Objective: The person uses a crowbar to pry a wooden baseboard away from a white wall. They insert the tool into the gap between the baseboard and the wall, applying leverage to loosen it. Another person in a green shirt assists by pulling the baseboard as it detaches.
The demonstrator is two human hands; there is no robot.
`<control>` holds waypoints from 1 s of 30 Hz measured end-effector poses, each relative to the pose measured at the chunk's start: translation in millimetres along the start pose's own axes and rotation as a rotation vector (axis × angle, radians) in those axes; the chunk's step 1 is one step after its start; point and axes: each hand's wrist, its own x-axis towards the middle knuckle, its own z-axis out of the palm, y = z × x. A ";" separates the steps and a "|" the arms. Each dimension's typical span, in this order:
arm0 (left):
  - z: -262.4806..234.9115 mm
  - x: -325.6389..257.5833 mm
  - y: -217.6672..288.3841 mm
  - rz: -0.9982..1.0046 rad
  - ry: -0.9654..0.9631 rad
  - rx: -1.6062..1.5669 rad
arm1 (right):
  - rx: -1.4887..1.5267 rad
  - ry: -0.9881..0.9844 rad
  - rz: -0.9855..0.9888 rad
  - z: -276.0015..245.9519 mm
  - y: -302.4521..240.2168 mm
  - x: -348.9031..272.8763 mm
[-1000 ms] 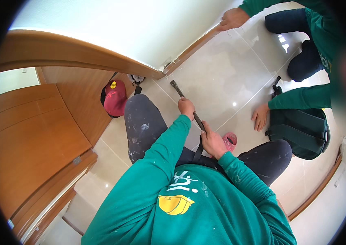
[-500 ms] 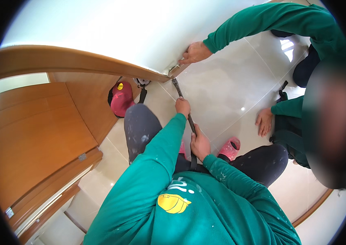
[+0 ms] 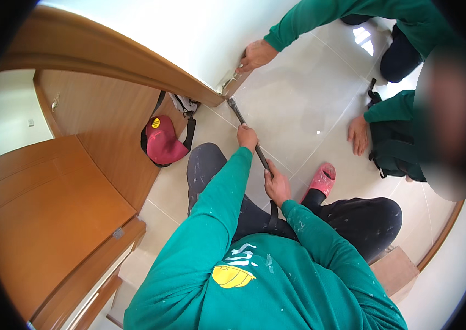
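Note:
Both my hands grip a long dark metal pry bar [image 3: 237, 113], which slants up and away from my lap. My left hand [image 3: 247, 136] is wrapped round it about midway. Closer to my body, my right hand [image 3: 278, 184] closes round its near end. The bar's far tip rests low at the corner where the wooden door frame [image 3: 205, 93] meets the wooden baseboard [image 3: 238, 82]. Broken plaster [image 3: 223, 86] shows on the wall just above that corner. A co-worker's hand [image 3: 258, 55] touches the top of the baseboard there.
The co-worker crouches at the right, the other hand [image 3: 358, 135] flat on the tiled floor [image 3: 293, 121]. Left of the frame lie a dark red cap [image 3: 164, 143] and straps, beside a wooden door [image 3: 51, 225]. A wooden block [image 3: 395, 270] sits near my right knee.
My view has turned and shifted a little, bringing the wooden block into sight. Both hands keep their grip, and the bar's tip stays at the corner. The co-worker's hand remains on the baseboard.

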 end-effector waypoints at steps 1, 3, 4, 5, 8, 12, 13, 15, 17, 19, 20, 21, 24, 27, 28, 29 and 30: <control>-1.7 -2.3 0.4 -0.020 -0.007 -0.007 | 0.010 0.011 0.002 2.0 0.2 -0.7; -0.5 -0.8 -5.4 0.077 0.080 0.052 | -0.014 0.026 0.007 5.5 1.8 -1.6; 3.6 5.2 -8.7 0.105 0.070 0.084 | -0.053 0.034 0.006 7.1 3.1 -1.5; 8.2 11.0 -14.8 0.123 0.110 0.066 | -0.081 0.036 0.004 8.5 4.6 -1.6; 18.1 24.9 -39.5 0.190 0.185 0.136 | -0.069 0.071 0.008 13.0 5.3 -1.8; 11.8 33.3 -37.0 0.289 0.251 0.216 | -0.100 0.010 0.073 14.3 -9.1 -6.4; 7.3 30.9 -30.7 0.161 0.166 0.212 | -0.121 0.000 0.088 12.6 -14.9 -9.0; 1.4 20.9 -15.2 0.131 0.125 0.103 | -0.132 -0.008 0.075 5.5 -26.5 -12.9; -0.5 5.5 -7.4 0.023 0.076 0.041 | -0.085 0.026 -0.039 -4.3 -36.3 -18.2; -0.4 -2.7 -6.7 -0.086 0.052 -0.026 | -0.091 0.010 -0.006 -13.8 -42.3 -26.0; -0.6 -2.3 -8.3 -0.088 0.059 -0.019 | -0.111 -0.020 0.066 -15.5 -45.8 -27.7; -0.3 0.6 -11.0 -0.077 0.064 -0.018 | -0.081 0.000 0.006 -16.3 -48.2 -29.2; -6.1 28.4 -13.5 0.093 0.065 0.149 | -0.054 -0.019 0.022 -6.3 -55.5 -25.8; -10.7 44.9 -15.2 0.143 0.062 0.162 | 0.015 0.004 0.015 12.6 -55.3 -19.7; -10.7 45.9 -13.7 0.055 0.053 0.140 | 0.040 0.018 0.010 18.0 -52.6 -18.4; -10.2 44.3 -12.3 0.128 0.060 0.139 | 0.053 0.032 0.033 22.7 -48.6 -16.8; -11.6 38.3 -13.8 0.103 0.058 0.166 | 0.087 0.039 0.004 26.8 -43.5 -16.5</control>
